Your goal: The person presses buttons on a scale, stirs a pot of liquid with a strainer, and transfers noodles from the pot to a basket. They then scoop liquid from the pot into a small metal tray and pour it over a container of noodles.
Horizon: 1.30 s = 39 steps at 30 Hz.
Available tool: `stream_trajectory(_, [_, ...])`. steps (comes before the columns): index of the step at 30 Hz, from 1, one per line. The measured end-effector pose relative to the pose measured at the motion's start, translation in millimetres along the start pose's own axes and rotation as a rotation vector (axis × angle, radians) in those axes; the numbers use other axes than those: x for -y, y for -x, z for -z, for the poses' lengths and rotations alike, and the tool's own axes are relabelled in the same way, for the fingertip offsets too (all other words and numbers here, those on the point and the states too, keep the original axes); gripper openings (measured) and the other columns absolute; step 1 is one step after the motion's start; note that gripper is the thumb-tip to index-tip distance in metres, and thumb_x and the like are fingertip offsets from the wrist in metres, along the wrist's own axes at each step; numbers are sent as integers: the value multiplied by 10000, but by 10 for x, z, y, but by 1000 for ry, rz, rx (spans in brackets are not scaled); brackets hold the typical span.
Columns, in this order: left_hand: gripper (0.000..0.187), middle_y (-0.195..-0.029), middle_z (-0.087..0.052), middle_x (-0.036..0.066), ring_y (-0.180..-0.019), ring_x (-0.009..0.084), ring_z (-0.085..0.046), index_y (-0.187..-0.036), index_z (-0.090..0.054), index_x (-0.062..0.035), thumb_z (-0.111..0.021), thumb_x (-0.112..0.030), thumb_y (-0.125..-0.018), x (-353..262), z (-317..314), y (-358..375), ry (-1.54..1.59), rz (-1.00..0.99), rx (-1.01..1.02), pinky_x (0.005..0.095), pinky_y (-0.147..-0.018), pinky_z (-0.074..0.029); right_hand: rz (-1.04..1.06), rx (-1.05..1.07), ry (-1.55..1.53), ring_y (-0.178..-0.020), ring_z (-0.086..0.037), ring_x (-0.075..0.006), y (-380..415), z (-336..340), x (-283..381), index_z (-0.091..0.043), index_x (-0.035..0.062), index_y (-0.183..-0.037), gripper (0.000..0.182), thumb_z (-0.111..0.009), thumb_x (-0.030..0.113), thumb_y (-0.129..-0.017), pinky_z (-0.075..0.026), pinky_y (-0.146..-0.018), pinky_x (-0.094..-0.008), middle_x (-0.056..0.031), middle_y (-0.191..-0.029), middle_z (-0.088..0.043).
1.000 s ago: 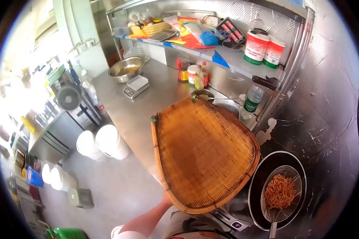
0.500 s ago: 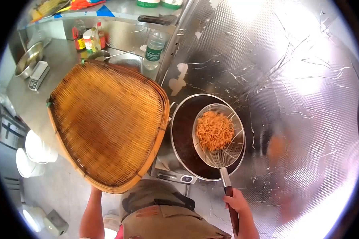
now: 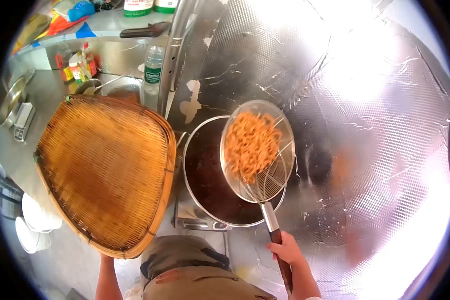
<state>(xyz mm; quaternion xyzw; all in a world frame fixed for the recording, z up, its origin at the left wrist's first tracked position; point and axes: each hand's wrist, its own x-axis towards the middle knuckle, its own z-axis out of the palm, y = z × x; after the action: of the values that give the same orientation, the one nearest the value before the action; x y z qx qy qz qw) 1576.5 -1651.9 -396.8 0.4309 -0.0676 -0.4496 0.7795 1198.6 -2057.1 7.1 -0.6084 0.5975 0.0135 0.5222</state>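
Note:
My right hand [image 3: 287, 248] is closed round the dark handle of a wire-mesh skimmer [image 3: 277, 181], which is raised over the pot. A heap of curly orange-brown fried pieces [image 3: 252, 145] fills the skimmer's bowl. Below it, the round metal pot [image 3: 197, 165] holds dark liquid, partly hidden by the skimmer. To the left, a wide woven bamboo tray [image 3: 105, 170] is held up, its flat inside bare and facing me. My left hand [image 3: 106, 258] supports the tray's near edge from underneath; its fingers are hidden behind the rim.
The pot stands on a burner [image 3: 200, 222] beside foil-covered panels [image 3: 330, 125]. Behind the tray are sauce bottles [image 3: 85, 65], a clear plastic bottle [image 3: 153, 67], a small scale [image 3: 23, 121] and a metal bowl [image 3: 12, 102]. White buckets [image 3: 37, 215] stand on the floor at left.
The skimmer has risen from low over the pot, looking larger, with the fried pieces still in it. My view has turned right, so the tray and pot appear farther left.

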Motion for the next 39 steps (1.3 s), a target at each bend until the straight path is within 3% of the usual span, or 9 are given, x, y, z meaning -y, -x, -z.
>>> stream_trajectory(2, [455,-1244,-527,121,-1105,229,-513,-1274,-467,2,-611,-197,-892,-57,-111,-59,-14,13,-7,359,-912,-465,1,-51,-26,-517,-557,-142,32,-28,6,-516,-19,-917,278,-691,140,-771,-474,-489,-310,-62,-689,-540])
stream_trajectory(8, [451,-1244,-528,121,-1103,229,-514,-1272,-469,4,-609,-197,-893,-202,-123,12,-43,45,-4,356,-910,-466,-49,73,131,-513,-548,-131,-290,-116,-230,-521,26,-890,232,-683,137,-768,-480,-482,-302,-32,-679,-521])
stream_trajectory(14, [448,-1244,-528,122,-1100,229,-515,-1270,-471,6,-607,-196,-894,-293,-247,16,-35,37,-24,354,-908,-466,-72,100,84,-507,-546,-137,-327,-119,-360,-522,29,-875,215,-679,132,-769,-468,-481,-303,-32,-682,-527])
stream_trajectory(17, [446,-1243,-529,122,-1099,229,-516,-1269,-472,7,-606,-196,-895,-382,-269,-4,-41,34,-17,353,-907,-467,-63,113,61,-525,-555,-147,-290,-148,-270,-511,-1,-881,276,-669,196,-772,-468,-502,-311,-54,-700,-536])
stream_trajectory(26, [441,-1243,-530,123,-1096,228,-518,-1266,-475,9,-603,-195,-897,-682,-542,-221,-49,0,-54,349,-904,-468,-85,54,-39,-503,-557,-149,-176,-276,-515,-515,23,-859,227,-687,142,-771,-462,-470,-303,-39,-658,-530])
stream_trajectory(31, [438,-1242,-530,123,-1094,228,-519,-1264,-477,11,-602,-194,-898,-731,-539,-120,-64,-13,-44,348,-902,-468,-45,1,69,-514,-567,-158,-179,-292,-508,-516,-4,-885,248,-686,128,-763,-479,-479,-321,-64,-692,-550])
stream_trajectory(35, [436,-1242,-530,123,-1093,228,-520,-1263,-478,12,-600,-194,-899,-876,-895,-195,-56,-128,-228,346,-901,-469,33,-62,183,-512,-586,-170,-112,-116,-190,-523,-26,-858,247,-688,120,-746,-489,-464,-338,-88,-694,-568])
stream_trajectory(39, [434,-1242,-531,123,-1091,228,-521,-1261,-479,13,-599,-194,-899,-1006,-1123,-264,-20,-227,-383,345,-900,-469,69,-14,157,-471,-562,-139,193,-77,377,-495,3,-865,252,-707,65,-743,-466,-427,-297,-47,-658,-543])
